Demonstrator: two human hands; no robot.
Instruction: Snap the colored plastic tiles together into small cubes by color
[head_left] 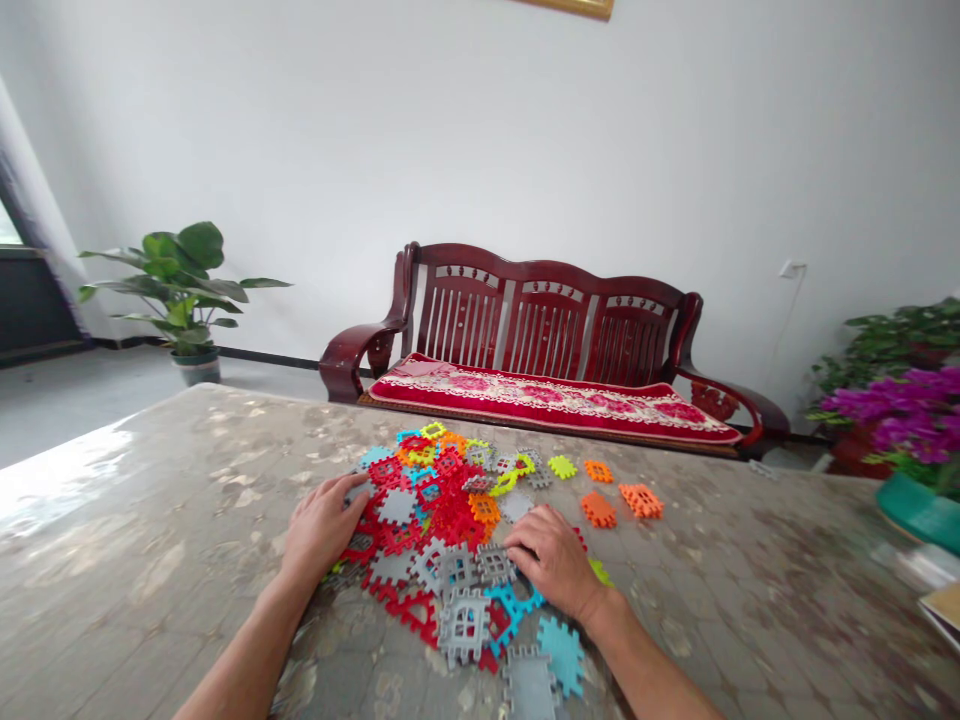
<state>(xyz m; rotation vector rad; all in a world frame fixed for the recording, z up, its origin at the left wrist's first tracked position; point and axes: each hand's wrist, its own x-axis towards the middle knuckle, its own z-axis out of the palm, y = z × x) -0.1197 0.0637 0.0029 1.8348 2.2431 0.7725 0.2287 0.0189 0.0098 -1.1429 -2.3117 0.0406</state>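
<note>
A loose pile of toothed plastic pieces [450,500] in red, grey, blue, orange and yellow-green lies on the patterned table [187,560]. My left hand [324,522] rests against the pile's left edge, fingers apart, beside a grey piece near its fingertips. On the right side of the pile is my right hand [553,556], its fingers curled down at a grey window piece [495,564]; whether it grips that piece is unclear. Nearest me lie a plain grey piece [529,684] and a light-blue piece [561,654].
Several orange pieces [598,509] and a yellow-green one [562,467] lie right of the pile. Purple flowers in a teal pot [919,510] stand at the table's right edge. Beyond the table are a wooden bench [547,310] and a potted plant [196,366].
</note>
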